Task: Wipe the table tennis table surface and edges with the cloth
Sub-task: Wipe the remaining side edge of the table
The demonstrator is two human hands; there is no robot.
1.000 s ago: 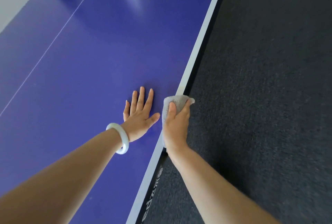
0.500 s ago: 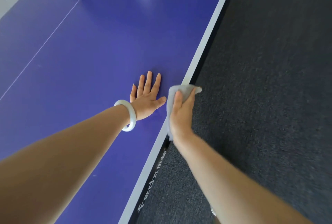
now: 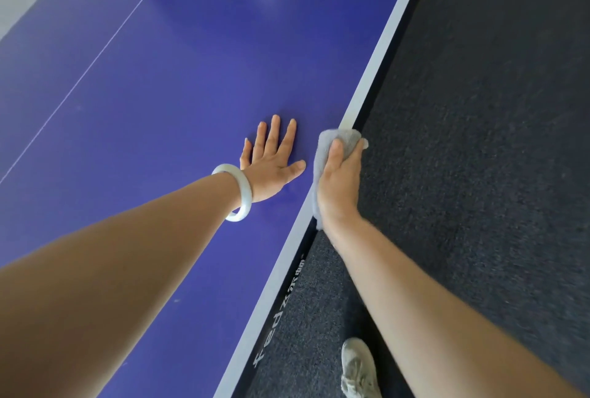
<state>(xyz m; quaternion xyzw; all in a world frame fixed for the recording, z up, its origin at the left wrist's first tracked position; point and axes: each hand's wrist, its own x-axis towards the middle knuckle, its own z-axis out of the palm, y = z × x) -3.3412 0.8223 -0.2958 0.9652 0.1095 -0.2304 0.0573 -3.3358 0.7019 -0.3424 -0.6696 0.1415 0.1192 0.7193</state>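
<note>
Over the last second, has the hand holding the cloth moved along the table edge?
Yes. The right hand, shut on the cloth, has slid forward along the white edge stripe, away from the printed logo.

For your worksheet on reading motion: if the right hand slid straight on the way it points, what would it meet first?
Nothing visible: the right hand, gripping the cloth, points along the table's white edge, which looks free to the frame's top.

Both forearms bare — no sleeves in view. Pale, glossy white bangle (image 3: 238,192) on left wrist, smooth and thick. One worn off-white lace-up sneaker (image 3: 357,369) visible below — scuffed, greyish.
</note>
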